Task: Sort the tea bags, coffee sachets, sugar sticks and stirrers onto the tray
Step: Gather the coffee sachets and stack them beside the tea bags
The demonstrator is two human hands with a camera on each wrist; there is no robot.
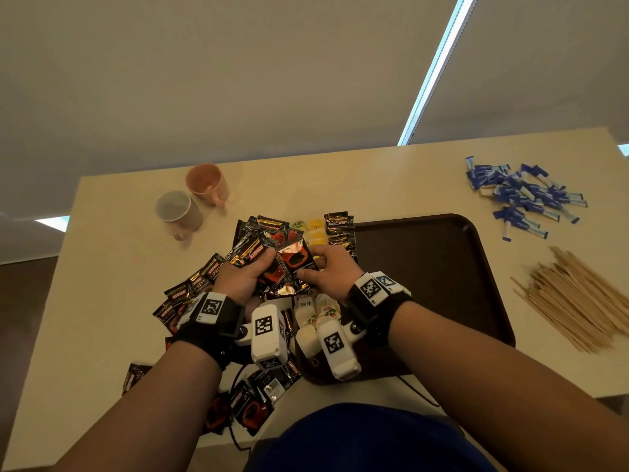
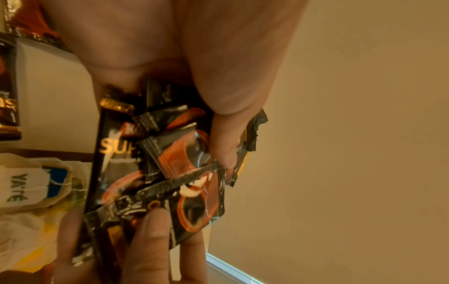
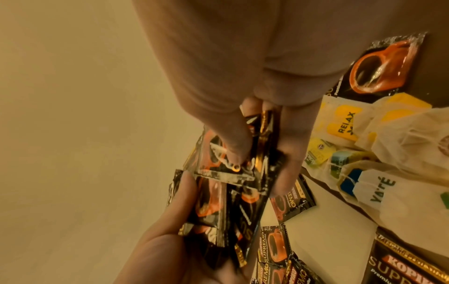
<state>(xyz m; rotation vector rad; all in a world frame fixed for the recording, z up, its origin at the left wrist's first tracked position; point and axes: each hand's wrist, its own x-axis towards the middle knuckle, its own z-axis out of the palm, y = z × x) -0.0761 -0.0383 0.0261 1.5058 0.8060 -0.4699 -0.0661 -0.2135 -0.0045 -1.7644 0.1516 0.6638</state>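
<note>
Coffee sachets (image 1: 272,393) lie scattered on the table (image 1: 112,301) nearest the body, tea bags (image 1: 315,321) on the near left corner of the dark tray (image 1: 442,274) just behind the wrists. Both hands are up over the pile, left hand (image 1: 238,277) gripping a bunched stack of sachets (image 1: 286,267), right hand (image 1: 335,270) pinching the stack's other edge, more sachets and tea bags crowded under and beyond them at the tray's left edge. Farther off: stirrers (image 1: 575,301) heaped right of the tray, sugar sticks (image 1: 520,194) at far right, two mugs (image 1: 190,202) far left.
</note>
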